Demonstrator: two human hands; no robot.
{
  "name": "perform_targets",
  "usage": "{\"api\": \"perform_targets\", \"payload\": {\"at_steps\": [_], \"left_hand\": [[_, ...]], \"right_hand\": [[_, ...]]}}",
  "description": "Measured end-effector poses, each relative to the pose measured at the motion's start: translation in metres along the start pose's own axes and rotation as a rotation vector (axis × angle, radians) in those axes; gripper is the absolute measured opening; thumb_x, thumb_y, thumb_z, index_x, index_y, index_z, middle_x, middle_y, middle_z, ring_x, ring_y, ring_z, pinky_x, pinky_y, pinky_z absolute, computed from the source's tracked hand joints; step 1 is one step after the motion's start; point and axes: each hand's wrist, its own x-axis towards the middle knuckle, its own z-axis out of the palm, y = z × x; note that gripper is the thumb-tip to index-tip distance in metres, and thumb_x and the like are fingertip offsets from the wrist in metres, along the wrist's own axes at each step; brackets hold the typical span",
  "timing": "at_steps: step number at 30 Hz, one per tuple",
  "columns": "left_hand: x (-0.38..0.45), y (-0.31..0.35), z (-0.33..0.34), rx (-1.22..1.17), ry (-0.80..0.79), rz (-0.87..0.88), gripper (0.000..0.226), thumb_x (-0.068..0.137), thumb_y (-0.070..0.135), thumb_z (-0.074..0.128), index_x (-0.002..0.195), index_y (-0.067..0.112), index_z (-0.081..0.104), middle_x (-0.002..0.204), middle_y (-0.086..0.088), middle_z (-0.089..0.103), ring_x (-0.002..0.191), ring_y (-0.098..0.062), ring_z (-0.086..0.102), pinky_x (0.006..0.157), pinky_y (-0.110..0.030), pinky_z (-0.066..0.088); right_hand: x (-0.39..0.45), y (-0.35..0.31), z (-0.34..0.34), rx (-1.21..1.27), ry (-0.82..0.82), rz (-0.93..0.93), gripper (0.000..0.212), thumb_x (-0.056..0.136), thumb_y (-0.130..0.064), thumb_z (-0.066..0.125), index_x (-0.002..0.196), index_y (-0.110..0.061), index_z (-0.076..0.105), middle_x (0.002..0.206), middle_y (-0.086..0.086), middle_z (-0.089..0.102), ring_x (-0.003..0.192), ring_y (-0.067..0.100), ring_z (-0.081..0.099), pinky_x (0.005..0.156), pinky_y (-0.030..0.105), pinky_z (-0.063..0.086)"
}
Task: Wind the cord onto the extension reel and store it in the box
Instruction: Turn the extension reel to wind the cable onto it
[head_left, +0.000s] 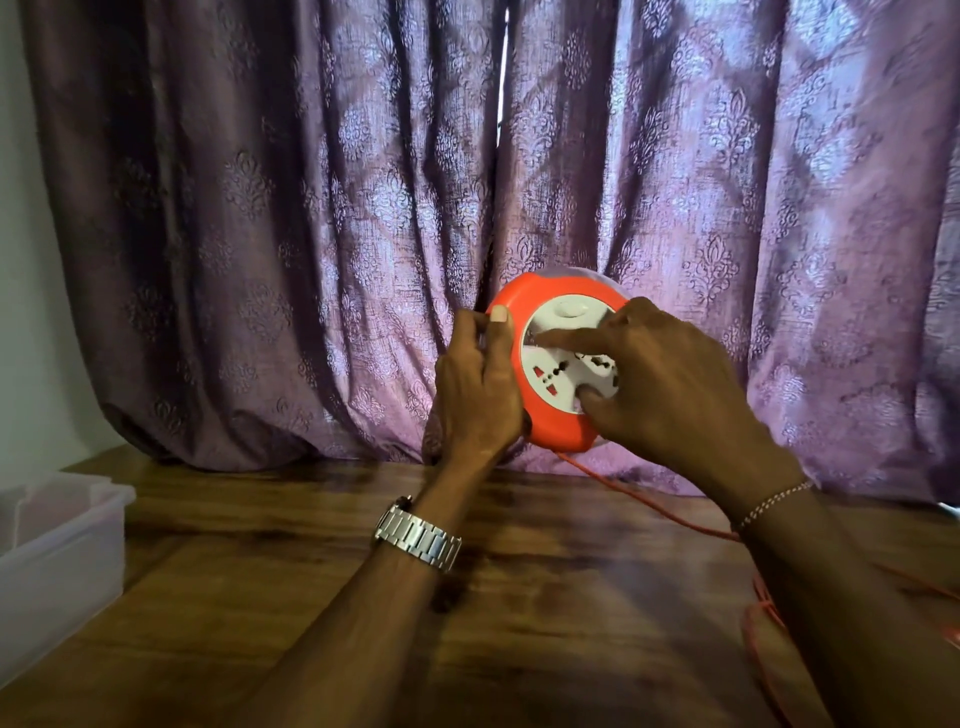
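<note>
Nearest the camera, two forearms are seen reaching away over a dark wooden table (519, 623), a metal watch (418, 535) worn on the left wrist and a beaded bracelet (774, 501) on the right.

Only the head view is given. The extension reel (558, 364), orange-rimmed with a white socket face, is held up off the table in front of a purple curtain (311, 208), its round face turned toward the camera and slightly left. The left hand (480, 384) is wrapped round the reel's left edge, the thumb laid over the orange rim and the fingers curled behind it. The right hand (670, 379) is laid across the white face, with the forefinger stretched leftward over the centre and the thumb pressed near the lower sockets; the remaining fingers are curled, and whether a winding knob is pinched cannot be told.

From the reel's lower edge the orange cord (649, 501) is led down and to the right, under the right wrist, to a loose pile at the near right of the table, so much of it is judged not yet wound. The winding is judged to turn on the face being rotated by the right hand while the rim is steadied by the left.

A translucent plastic box (57, 551) is seen at the far left edge, well apart from the reel.
</note>
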Motion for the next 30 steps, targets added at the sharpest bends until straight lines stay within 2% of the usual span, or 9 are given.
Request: {"api": "perform_targets", "payload": {"at_steps": [5,11,15,17,20,21,23,26,30], "left_hand": [[-0.001,0.000,0.001,0.013,0.001,0.000,0.033,0.097,0.049,0.043,0.083,0.022,0.052,0.064,0.006,0.059,0.064,-0.022,0.056,0.063,-0.046,0.049],[-0.003,0.001,0.002,0.002,-0.004,0.002,0.034,0.097,0.048,0.042,0.081,0.019,0.053,0.063,0.005,0.058,0.066,-0.026,0.057,0.064,-0.048,0.048],[-0.004,0.003,0.002,0.006,-0.002,0.000,0.035,0.097,0.049,0.041,0.082,0.019,0.053,0.062,0.005,0.058,0.068,-0.030,0.060,0.064,-0.048,0.049],[-0.003,0.002,0.001,0.007,0.006,-0.002,0.036,0.097,0.049,0.041,0.083,0.018,0.054,0.063,0.006,0.058,0.068,-0.027,0.059,0.065,-0.047,0.049],[-0.001,0.000,0.000,0.004,0.023,-0.008,0.033,0.098,0.047,0.042,0.077,0.021,0.050,0.059,0.009,0.056,0.060,-0.012,0.053,0.064,-0.046,0.048],[0.000,0.000,0.000,0.002,0.027,-0.010,0.033,0.098,0.046,0.043,0.075,0.023,0.047,0.058,0.009,0.054,0.057,-0.009,0.049,0.064,-0.046,0.047],[0.002,-0.001,-0.002,-0.004,0.036,-0.017,0.034,0.099,0.046,0.043,0.075,0.022,0.046,0.060,0.006,0.053,0.058,-0.012,0.047,0.065,-0.049,0.048],[0.003,-0.002,-0.003,-0.007,0.037,-0.020,0.034,0.100,0.045,0.043,0.080,0.018,0.049,0.065,0.002,0.056,0.066,-0.025,0.053,0.068,-0.053,0.049],[0.003,-0.002,-0.003,-0.014,0.034,-0.038,0.033,0.099,0.046,0.043,0.078,0.021,0.048,0.066,0.001,0.058,0.073,-0.032,0.058,0.071,-0.053,0.050]], "right_hand": [[0.002,0.001,0.007,0.099,0.097,0.194,0.074,0.053,-0.079,0.052,0.123,-0.054,0.055,0.089,-0.001,0.074,0.092,0.029,0.065,0.073,0.037,0.054],[0.002,0.001,0.016,0.058,0.204,0.264,0.072,0.060,-0.082,0.059,0.118,-0.040,0.066,0.100,0.005,0.074,0.093,0.035,0.065,0.070,0.038,0.050],[0.003,0.000,0.018,0.057,0.214,0.308,0.071,0.066,-0.083,0.055,0.112,-0.030,0.069,0.091,0.009,0.075,0.089,0.036,0.065,0.069,0.037,0.050],[0.004,0.001,0.013,0.064,0.176,0.249,0.063,0.073,-0.077,0.056,0.111,-0.028,0.067,0.084,0.004,0.074,0.086,0.032,0.066,0.070,0.037,0.052],[0.006,0.003,0.005,0.085,0.127,0.046,0.026,0.086,-0.039,0.063,0.106,-0.024,0.063,0.092,0.001,0.069,0.091,0.030,0.057,0.073,0.038,0.046],[0.006,0.005,0.003,0.082,0.069,-0.021,0.023,0.085,-0.025,0.062,0.108,-0.025,0.062,0.103,0.004,0.066,0.096,0.031,0.053,0.077,0.039,0.045],[0.006,0.007,-0.001,0.092,-0.108,-0.093,0.044,0.080,-0.008,0.059,0.118,-0.033,0.059,0.128,0.007,0.056,0.110,0.033,0.046,0.086,0.044,0.046],[0.004,0.003,-0.002,0.050,-0.214,-0.086,0.062,0.083,-0.008,0.058,0.129,-0.049,0.052,0.146,0.005,0.037,0.128,0.029,0.034,0.089,0.044,0.048],[0.003,0.000,0.000,-0.021,-0.120,-0.087,0.056,0.083,-0.020,0.052,0.125,-0.056,0.052,0.142,0.001,0.042,0.126,0.024,0.040,0.078,0.035,0.045]]}}
